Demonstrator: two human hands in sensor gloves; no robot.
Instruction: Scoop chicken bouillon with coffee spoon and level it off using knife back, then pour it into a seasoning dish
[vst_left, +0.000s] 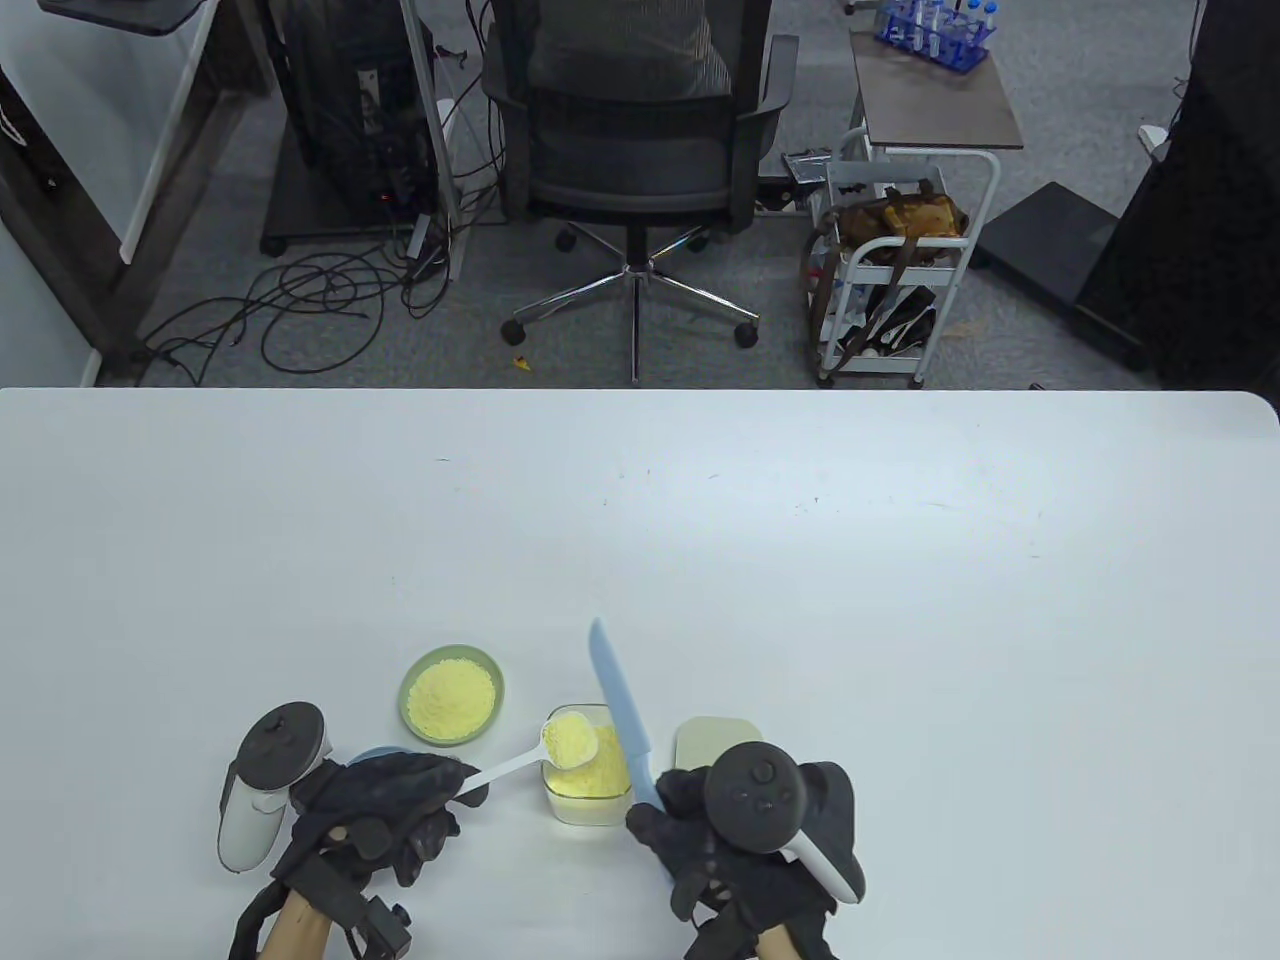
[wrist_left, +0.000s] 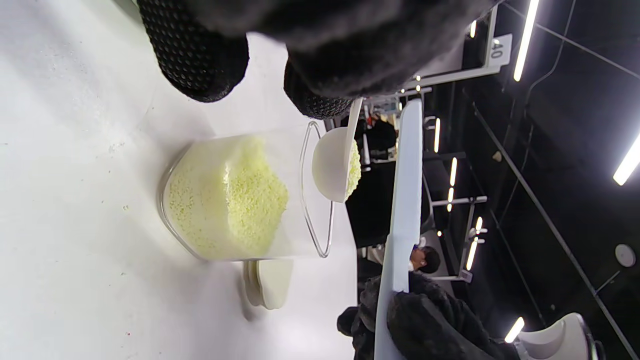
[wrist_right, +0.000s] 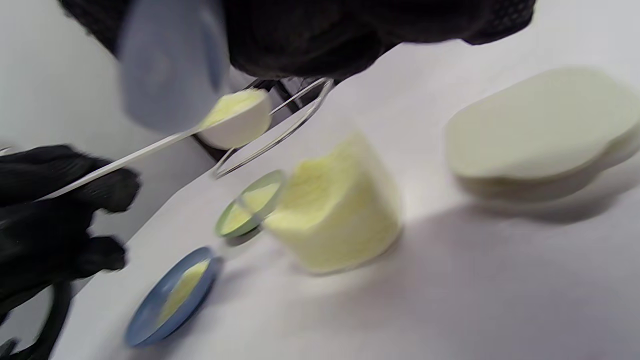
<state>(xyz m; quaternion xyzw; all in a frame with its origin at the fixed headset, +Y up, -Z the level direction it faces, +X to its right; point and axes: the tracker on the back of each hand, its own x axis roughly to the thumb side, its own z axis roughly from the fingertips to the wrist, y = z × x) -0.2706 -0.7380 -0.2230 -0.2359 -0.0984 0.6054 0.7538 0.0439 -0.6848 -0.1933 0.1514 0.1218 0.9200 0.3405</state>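
Note:
My left hand pinches the handle of a white coffee spoon, whose bowl is heaped with yellow bouillon and hangs over the clear bouillon jar. My right hand grips the handle of a light blue knife, blade pointing away, just right of the spoon bowl. In the left wrist view the knife stands close beside the heaped spoon above the jar. A green seasoning dish holding bouillon sits left of the jar. A blue dish with some bouillon lies near my left hand.
The jar's cream lid lies on the table just right of the jar, partly behind my right hand. The table's far edge gives way to an office chair and a cart beyond it.

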